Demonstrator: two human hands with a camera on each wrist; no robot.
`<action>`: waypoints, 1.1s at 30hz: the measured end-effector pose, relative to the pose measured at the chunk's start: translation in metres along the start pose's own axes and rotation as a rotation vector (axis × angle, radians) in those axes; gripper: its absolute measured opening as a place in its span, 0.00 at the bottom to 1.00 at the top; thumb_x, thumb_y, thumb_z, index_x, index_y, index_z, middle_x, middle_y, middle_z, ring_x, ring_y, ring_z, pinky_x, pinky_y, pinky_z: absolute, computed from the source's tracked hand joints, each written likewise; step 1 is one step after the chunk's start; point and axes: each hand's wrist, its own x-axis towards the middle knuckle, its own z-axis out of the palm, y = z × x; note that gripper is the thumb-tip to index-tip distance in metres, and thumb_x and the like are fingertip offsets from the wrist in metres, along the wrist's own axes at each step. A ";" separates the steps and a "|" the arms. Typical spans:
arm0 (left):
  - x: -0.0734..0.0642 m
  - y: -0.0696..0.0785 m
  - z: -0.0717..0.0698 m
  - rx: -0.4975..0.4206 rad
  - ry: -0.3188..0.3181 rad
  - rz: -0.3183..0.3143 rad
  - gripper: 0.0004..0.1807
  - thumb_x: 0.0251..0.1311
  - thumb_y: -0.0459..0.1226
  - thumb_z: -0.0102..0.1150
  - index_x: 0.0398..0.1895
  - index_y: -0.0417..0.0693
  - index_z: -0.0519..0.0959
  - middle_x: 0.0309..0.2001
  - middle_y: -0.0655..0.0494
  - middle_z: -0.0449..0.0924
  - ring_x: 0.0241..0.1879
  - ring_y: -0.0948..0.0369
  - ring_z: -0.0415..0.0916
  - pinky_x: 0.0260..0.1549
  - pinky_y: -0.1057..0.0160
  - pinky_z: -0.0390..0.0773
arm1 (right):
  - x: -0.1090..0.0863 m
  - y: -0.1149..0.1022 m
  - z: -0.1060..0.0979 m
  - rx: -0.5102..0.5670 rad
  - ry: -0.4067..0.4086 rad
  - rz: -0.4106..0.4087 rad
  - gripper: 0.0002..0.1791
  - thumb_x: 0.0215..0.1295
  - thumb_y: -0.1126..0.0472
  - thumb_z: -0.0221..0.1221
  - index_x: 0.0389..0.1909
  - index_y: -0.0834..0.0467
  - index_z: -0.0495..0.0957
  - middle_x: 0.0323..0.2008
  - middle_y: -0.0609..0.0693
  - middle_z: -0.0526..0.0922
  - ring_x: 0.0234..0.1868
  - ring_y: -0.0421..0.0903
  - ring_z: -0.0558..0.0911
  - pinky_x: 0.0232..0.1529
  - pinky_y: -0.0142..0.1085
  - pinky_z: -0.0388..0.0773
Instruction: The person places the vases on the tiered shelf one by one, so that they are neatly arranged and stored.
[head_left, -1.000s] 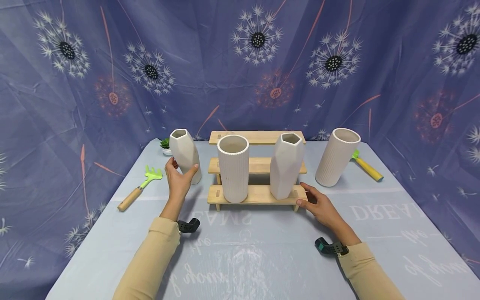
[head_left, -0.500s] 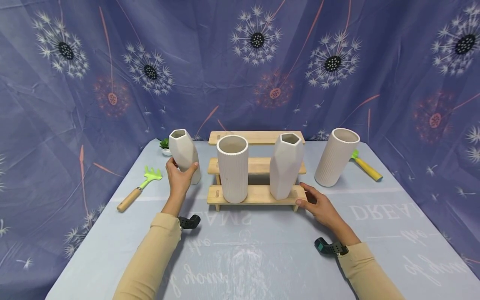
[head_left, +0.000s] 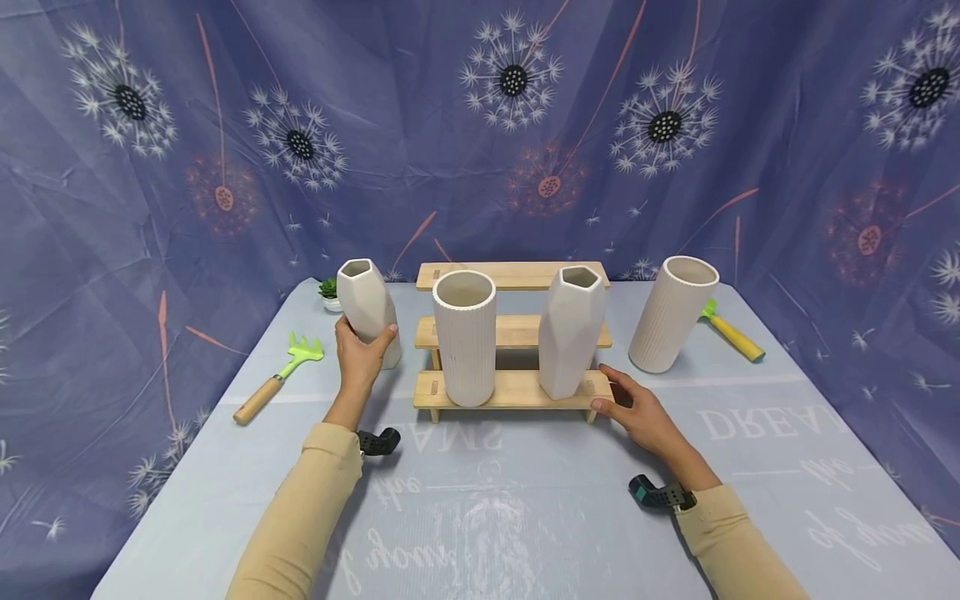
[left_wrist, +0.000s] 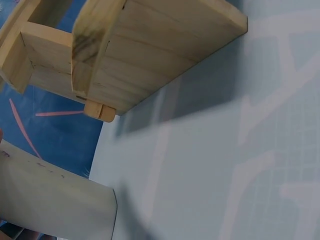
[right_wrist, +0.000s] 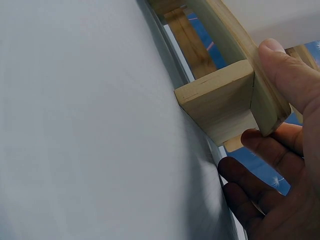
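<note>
Left hand (head_left: 360, 357) grips 9 o'clock vase (head_left: 367, 302); right hand (head_left: 637, 410) pinches rack (head_left: 517, 388) at 4 o'clock. Tugging it could topple ribbed vase (head_left: 467, 354).

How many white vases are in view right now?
4: faceted vase held by the left hand, left of the wooden rack; ribbed vase and second faceted vase on its front shelf; second ribbed vase right of the rack. Anything behind them would be hidden.

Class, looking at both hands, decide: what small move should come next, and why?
Probably the left hand should lift its vase toward the stand: it grips the vase beside the stand, the right hand holds the stand's end, and no vase stands on the top shelf.
</note>
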 end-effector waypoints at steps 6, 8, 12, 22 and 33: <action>0.002 0.000 -0.001 0.006 -0.014 0.003 0.47 0.50 0.46 0.68 0.70 0.46 0.52 0.66 0.44 0.60 0.67 0.47 0.59 0.65 0.44 0.60 | -0.002 -0.007 -0.001 -0.009 -0.002 0.003 0.41 0.61 0.47 0.61 0.71 0.56 0.56 0.61 0.65 0.72 0.59 0.59 0.74 0.49 0.41 0.76; 0.002 0.001 -0.001 0.008 -0.018 0.003 0.47 0.51 0.46 0.68 0.70 0.46 0.52 0.66 0.43 0.60 0.67 0.47 0.59 0.65 0.44 0.60 | -0.006 -0.017 -0.002 -0.011 -0.005 0.006 0.40 0.62 0.49 0.60 0.71 0.58 0.56 0.61 0.66 0.71 0.59 0.60 0.74 0.50 0.43 0.76; 0.001 0.001 -0.002 0.001 -0.019 -0.004 0.47 0.51 0.46 0.68 0.70 0.46 0.52 0.66 0.43 0.60 0.67 0.47 0.60 0.64 0.44 0.60 | -0.006 -0.020 -0.002 -0.021 -0.010 0.009 0.39 0.63 0.51 0.60 0.71 0.60 0.56 0.60 0.68 0.71 0.59 0.61 0.74 0.49 0.41 0.76; -0.002 0.001 -0.003 -0.036 0.015 -0.015 0.46 0.50 0.45 0.69 0.68 0.47 0.54 0.66 0.44 0.62 0.66 0.48 0.61 0.64 0.45 0.61 | 0.001 0.002 0.001 -0.011 -0.003 -0.002 0.42 0.60 0.43 0.60 0.71 0.55 0.57 0.61 0.64 0.72 0.59 0.59 0.74 0.49 0.41 0.76; -0.007 0.009 -0.011 -0.058 0.016 -0.015 0.45 0.49 0.45 0.70 0.68 0.46 0.55 0.65 0.44 0.63 0.66 0.50 0.62 0.64 0.46 0.61 | 0.000 -0.001 0.000 -0.025 -0.005 -0.005 0.40 0.63 0.50 0.60 0.71 0.58 0.55 0.60 0.67 0.72 0.58 0.60 0.74 0.47 0.38 0.76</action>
